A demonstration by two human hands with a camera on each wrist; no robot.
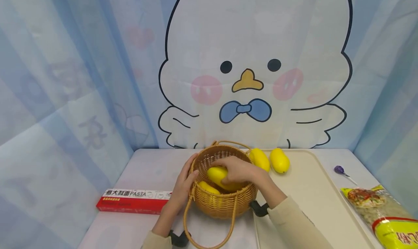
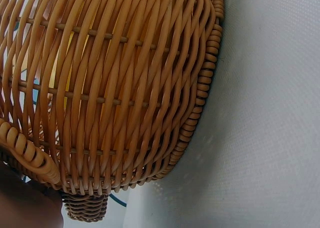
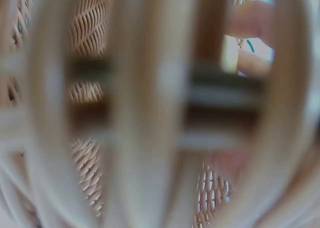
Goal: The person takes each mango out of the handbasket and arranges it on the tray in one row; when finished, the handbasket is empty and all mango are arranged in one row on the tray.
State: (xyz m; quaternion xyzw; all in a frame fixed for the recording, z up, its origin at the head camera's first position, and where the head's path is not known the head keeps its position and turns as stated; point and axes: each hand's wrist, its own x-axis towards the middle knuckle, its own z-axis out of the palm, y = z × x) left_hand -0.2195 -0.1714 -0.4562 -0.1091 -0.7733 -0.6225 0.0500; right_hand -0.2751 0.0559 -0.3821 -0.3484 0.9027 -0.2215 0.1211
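Observation:
A round wicker basket stands at the table's front middle, its opening tipped toward the head view. My left hand grips its left rim, the thumb at the edge and the fingers along the outside. Reaching in over the right rim, my right hand holds a yellow mango inside the basket. Lower in it lies another yellow mango, partly hidden by the wall. The left wrist view shows the woven side up close; in the right wrist view, blurred wicker strands cover most of the hand.
Two more mangoes, one against the basket and one beside it, lie at the back of a beige tray. A red and white pasta box lies left. At right are a purple lollipop and a pasta bag.

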